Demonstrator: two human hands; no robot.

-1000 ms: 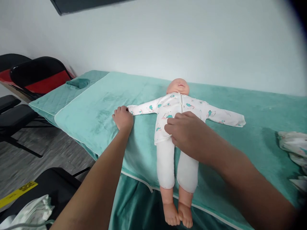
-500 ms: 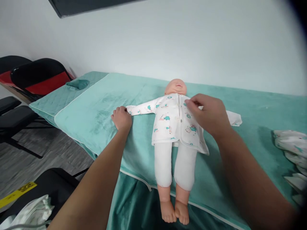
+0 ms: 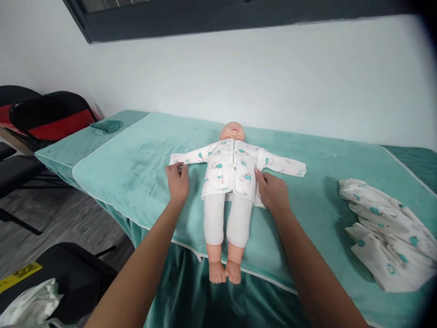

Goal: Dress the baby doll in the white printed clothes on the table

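A baby doll lies on its back on the bed, dressed in a white printed baby jacket and white trousers. Both sleeves stretch out sideways, and no doll hands show at the cuffs. My left hand is closed at the lower edge of the left-side sleeve, near its cuff, fingers curled on the cloth. At the jacket's right side edge, my right hand is closed, thumb on top of the fabric and fingers partly hidden. The doll's bare feet point towards me.
Crumpled printed baby clothing lies on the right of the green bed cover. Black and red chairs stand at the left. A nearer black chair carries white cloth. A wall runs behind the bed.
My right hand has moved down from the jacket's chest to its side edge, and the right-side sleeve now shows fully. My left hand has shifted slightly below the cuff. The view has tilted and moved right.
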